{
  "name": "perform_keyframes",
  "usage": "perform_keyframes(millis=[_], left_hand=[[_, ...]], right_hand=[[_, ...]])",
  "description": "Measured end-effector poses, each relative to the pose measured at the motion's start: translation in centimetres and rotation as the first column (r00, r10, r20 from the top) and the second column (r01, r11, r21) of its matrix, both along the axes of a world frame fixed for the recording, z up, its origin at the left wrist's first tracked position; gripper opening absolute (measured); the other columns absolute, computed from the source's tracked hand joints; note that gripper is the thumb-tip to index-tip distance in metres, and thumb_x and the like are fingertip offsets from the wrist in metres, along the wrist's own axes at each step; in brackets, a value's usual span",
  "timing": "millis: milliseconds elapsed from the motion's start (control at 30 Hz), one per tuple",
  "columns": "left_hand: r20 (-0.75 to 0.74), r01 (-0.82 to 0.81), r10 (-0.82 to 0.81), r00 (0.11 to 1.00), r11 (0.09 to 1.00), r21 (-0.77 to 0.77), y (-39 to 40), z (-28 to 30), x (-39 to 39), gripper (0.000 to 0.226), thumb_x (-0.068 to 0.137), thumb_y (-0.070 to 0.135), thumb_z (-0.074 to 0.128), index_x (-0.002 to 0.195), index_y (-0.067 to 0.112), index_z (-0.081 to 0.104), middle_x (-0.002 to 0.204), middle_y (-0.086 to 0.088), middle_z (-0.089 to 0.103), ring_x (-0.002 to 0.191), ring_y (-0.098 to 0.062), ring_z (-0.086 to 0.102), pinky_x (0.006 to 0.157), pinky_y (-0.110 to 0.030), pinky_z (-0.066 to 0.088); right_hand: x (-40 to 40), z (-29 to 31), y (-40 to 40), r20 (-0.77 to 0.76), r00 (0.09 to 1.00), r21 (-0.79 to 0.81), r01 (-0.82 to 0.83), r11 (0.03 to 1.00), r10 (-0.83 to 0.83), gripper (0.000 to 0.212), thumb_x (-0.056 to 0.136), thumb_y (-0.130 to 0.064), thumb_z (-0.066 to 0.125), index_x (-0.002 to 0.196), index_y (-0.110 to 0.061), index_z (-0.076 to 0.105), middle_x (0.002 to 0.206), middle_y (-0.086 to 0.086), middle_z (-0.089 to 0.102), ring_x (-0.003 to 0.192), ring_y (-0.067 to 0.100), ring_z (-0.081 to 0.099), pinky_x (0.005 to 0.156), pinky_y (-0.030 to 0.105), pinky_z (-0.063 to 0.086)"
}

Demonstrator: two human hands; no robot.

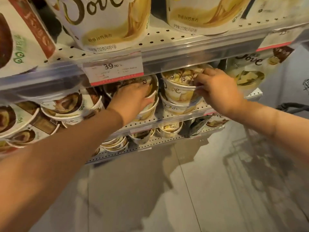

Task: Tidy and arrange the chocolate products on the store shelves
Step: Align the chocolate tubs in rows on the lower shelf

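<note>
Dove chocolate tubs stand stacked in twos on the middle shelf [168,115]. My left hand [132,99] grips the top tub of the middle stack [151,84] from its front, fingers curled over its rim. My right hand [217,91] holds the top white-and-yellow tub [177,89] of the stack to the right, with fingers on its lid and thumb at its side. Under that one sits a second white tub [173,107]. Brown-lidded tubs [65,104] are stacked to the left.
The upper shelf [167,47] carries large white Dove tubs [103,22] and a 39.90 price tag [115,69]. A Dove bag [247,71] hangs at the right. A lower shelf [147,144] holds more tubs. Grey floor tiles lie below.
</note>
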State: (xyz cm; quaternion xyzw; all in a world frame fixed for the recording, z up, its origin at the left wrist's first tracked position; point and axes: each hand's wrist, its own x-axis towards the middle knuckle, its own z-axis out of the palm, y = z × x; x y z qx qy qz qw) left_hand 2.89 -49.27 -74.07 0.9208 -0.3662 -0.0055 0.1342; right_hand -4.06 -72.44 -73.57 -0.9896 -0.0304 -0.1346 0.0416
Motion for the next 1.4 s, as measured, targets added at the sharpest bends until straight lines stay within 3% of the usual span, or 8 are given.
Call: perform_keyframes(millis=[200,367,533,667,867,1000,1133,1400], left_hand=[[-0.035,-0.203,0.214,0.976,0.960,0.193,3.9,0.5,1.0,0.026,0.084,0.028,0.059,0.107,0.018,0.051,0.091,0.000,0.050,0.083,-0.019,0.042,0.071,-0.029,0.037],[0.021,-0.163,0.163,0.986,0.950,0.265,4.1,-0.3,2.0,0.014,0.093,0.024,0.051,0.102,0.013,0.052,0.092,-0.010,0.056,0.086,-0.029,0.051,0.065,-0.030,0.030],[0.104,-0.178,0.158,0.982,0.960,0.218,3.5,0.0,1.8,0.027,0.097,0.029,0.041,0.111,0.009,0.053,0.089,-0.013,0.057,0.089,-0.033,0.053,0.068,-0.034,0.038],[0.172,-0.126,0.081,0.982,0.956,0.265,1.9,-0.3,0.7,0.032,0.097,0.031,0.043,0.118,0.008,0.052,0.101,-0.014,0.055,0.098,-0.034,0.052,0.071,-0.035,0.035],[0.042,-0.112,0.108,0.993,0.987,0.113,2.4,-1.2,0.8,0.022,0.087,0.027,0.061,0.104,0.014,0.055,0.093,-0.006,0.046,0.096,-0.032,0.049,0.077,-0.034,0.034],[-0.049,-0.110,0.112,0.993,0.993,0.040,3.2,-1.5,1.1,0.012,0.088,0.016,0.058,0.092,0.015,0.047,0.090,-0.009,0.048,0.087,-0.027,0.047,0.071,-0.029,0.030],[0.040,-0.072,0.070,0.997,0.995,0.065,3.0,-1.8,1.0,0.013,0.090,0.016,0.055,0.098,0.007,0.051,0.097,-0.015,0.058,0.091,-0.033,0.054,0.071,-0.031,0.034],[0.238,-0.106,0.050,0.970,0.968,0.229,2.0,-2.3,1.2,0.021,0.095,0.021,0.048,0.105,0.003,0.049,0.091,-0.021,0.063,0.078,-0.039,0.061,0.060,-0.039,0.045]], right_hand=[[0.8,1.4,1.9,-0.144,0.989,-0.141,0.007,0.990,-0.028,0.039,0.077,-0.029,0.065,0.108,-0.008,0.057,0.110,0.018,0.056,0.107,0.037,0.050,0.089,0.044,0.037],[3.2,1.4,2.8,-0.249,0.968,-0.049,-0.037,0.998,0.024,0.007,0.085,-0.019,0.059,0.090,-0.014,0.059,0.081,0.009,0.052,0.084,0.033,0.056,0.065,0.032,0.036],[3.1,0.8,0.5,-0.182,0.974,0.134,-0.111,0.985,0.134,0.015,0.085,-0.011,0.061,0.077,-0.014,0.049,0.079,0.003,0.048,0.077,0.024,0.045,0.065,0.030,0.030],[2.7,-0.4,-0.6,-0.084,0.984,0.160,-0.144,0.977,0.159,0.009,0.084,-0.009,0.063,0.089,-0.004,0.058,0.085,0.005,0.045,0.085,0.027,0.047,0.070,0.035,0.038],[2.9,-0.9,-0.7,-0.114,0.974,0.048,-0.193,0.980,0.198,0.019,0.083,-0.007,0.060,0.101,-0.004,0.057,0.110,0.020,0.051,0.104,0.039,0.048,0.084,0.040,0.043],[3.3,0.5,-0.4,-0.261,0.951,0.053,-0.158,0.986,0.167,0.026,0.077,-0.016,0.069,0.097,-0.008,0.055,0.096,0.008,0.046,0.090,0.029,0.049,0.074,0.032,0.039],[3.7,1.0,0.2,-0.345,0.929,0.083,-0.115,0.990,0.136,0.024,0.079,-0.009,0.067,0.088,-0.017,0.046,0.086,0.004,0.049,0.080,0.023,0.046,0.069,0.031,0.034],[3.4,-0.1,-0.3,-0.211,0.964,-0.016,-0.168,0.986,0.161,0.034,0.084,-0.005,0.060,0.118,-0.006,0.052,0.099,0.022,0.064,0.092,0.038,0.059,0.072,0.034,0.038]])
